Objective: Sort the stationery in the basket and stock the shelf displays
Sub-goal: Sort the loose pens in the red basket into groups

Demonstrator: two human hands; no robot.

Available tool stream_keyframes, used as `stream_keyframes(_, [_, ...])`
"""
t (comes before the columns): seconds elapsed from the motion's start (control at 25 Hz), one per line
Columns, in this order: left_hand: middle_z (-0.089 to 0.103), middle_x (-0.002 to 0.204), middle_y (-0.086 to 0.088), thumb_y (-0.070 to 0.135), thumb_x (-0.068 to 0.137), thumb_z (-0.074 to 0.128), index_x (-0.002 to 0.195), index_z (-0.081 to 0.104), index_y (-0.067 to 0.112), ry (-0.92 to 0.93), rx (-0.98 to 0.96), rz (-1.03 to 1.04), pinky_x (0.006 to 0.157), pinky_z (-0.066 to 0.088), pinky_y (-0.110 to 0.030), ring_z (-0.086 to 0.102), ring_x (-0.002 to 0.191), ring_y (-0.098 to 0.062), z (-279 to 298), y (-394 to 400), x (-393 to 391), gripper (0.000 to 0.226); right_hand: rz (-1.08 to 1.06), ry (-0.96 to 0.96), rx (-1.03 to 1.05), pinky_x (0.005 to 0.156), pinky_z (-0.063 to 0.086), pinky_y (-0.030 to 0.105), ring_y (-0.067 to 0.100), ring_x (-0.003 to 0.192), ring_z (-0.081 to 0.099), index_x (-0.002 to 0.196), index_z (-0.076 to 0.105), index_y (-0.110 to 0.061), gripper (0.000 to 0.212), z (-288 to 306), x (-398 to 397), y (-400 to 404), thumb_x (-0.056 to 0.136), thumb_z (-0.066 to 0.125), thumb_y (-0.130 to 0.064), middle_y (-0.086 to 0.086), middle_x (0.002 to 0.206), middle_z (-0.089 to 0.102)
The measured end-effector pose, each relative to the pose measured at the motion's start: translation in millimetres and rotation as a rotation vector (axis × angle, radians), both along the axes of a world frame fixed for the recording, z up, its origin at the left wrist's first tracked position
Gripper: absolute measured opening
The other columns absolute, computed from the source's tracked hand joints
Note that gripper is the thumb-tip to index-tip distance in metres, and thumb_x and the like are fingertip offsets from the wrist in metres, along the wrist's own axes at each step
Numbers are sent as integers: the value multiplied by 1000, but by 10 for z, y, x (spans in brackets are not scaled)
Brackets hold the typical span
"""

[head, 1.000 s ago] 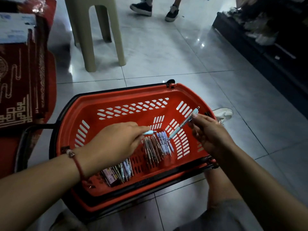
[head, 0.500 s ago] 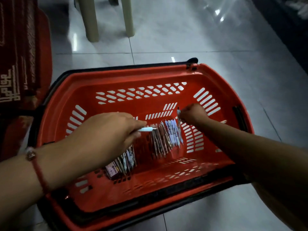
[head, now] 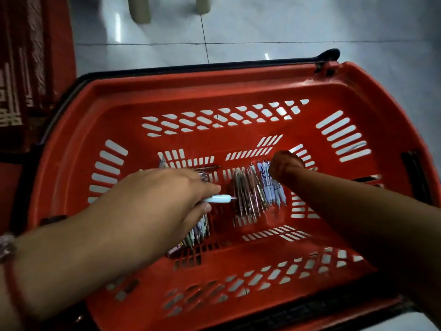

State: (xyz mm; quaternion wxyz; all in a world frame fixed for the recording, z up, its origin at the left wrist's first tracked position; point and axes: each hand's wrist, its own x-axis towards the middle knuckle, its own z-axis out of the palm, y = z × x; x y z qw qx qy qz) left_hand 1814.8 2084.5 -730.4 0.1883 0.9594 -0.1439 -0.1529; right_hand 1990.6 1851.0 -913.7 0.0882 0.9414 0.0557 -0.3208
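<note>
A red plastic basket (head: 214,89) stands on the tiled floor below me. On its slotted bottom lies a row of pens (head: 250,194) side by side. Further pens (head: 200,229) and a small dark pack (head: 175,250) lie partly hidden under my left hand (head: 155,201). That hand pinches a light blue pen (head: 218,199), whose tip points right toward the row. My right hand (head: 285,166) is down inside the basket at the row's far right end. Its fingers are curled, and what they hold is hidden.
Dark red patterned goods (head: 23,68) are stacked on the left beside the basket. The legs of a beige stool (head: 140,8) stand on the floor beyond it. The basket's black handle (head: 329,54) lies folded along the far rim.
My right hand, which held a pen up over the basket's right rim, has gone down to the row of pens. The view has tilted down and closer. My left hand has stayed put.
</note>
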Motion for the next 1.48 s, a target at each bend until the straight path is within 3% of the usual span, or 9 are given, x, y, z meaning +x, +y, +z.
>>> stream_keyframes(0.08, [51,119,24,47,99,37,144,35,47,16,3,7,80,35,-18,48,109,1,-36,61,12,44,70,70,31,71,45,30,30,101,65,109,65,-5,24,-43,1,79,97,49,-19,14,114,67])
stream_keyframes(0.28, [59,103,16,42,98,44,129,55,42,4,8,5,82,48,-31,55,95,-6,-25,58,127,32,-54,150,257,55,43,23,14,71,61,103,68,-12,23,567,-176,227,97,58,-32,6,99,70])
stream_keyframes(0.44, [65,91,9,45,98,42,108,63,31,-71,46,-24,72,50,-36,58,84,-12,117,-60,161,27,-476,474,852,66,49,26,19,81,68,104,70,-13,16,1806,-906,33,97,58,-18,7,93,73])
stream_keyframes(0.6, [68,93,7,48,97,44,110,62,31,-306,60,-46,68,50,-33,62,86,-15,472,-269,83,28,-881,584,1164,66,51,25,17,76,66,108,67,-13,30,2547,-1557,-94,91,61,-37,6,88,72])
stream_keyframes(0.72, [68,93,8,43,95,51,113,62,33,-485,-39,-64,64,49,-30,63,84,-13,807,-569,-226,24,-945,466,1296,65,51,25,14,71,67,101,66,-16,32,2886,-1856,-171,92,58,-45,3,82,71])
stream_keyframes(0.88, [67,96,11,37,95,54,117,59,36,-557,-142,-7,68,50,-29,62,84,-11,1048,-776,-468,23,-894,337,1462,60,42,21,9,61,54,92,64,-13,20,3086,-1967,-143,98,56,-30,0,69,58])
stream_keyframes(1.04, [60,108,12,49,97,43,138,42,37,-532,4,-13,70,43,-25,58,97,-12,1084,-759,-575,43,-794,285,1475,63,44,22,10,69,58,99,68,-8,21,2997,-1961,-191,100,55,-25,3,79,65])
stream_keyframes(1.28, [53,133,-1,54,95,45,147,35,25,-475,122,-93,95,47,-40,53,116,-22,1118,-880,-756,60,-736,0,1453,74,54,28,11,85,69,103,75,-12,25,3009,-1929,-457,92,67,-33,3,98,76])
stream_keyframes(1.48, [23,160,-6,59,97,37,153,20,30,-414,225,-74,116,20,-36,25,144,-23,1186,-946,-977,65,-805,-190,1477,59,56,30,15,58,66,96,72,-10,21,3164,-2050,-705,89,72,-30,7,77,72])
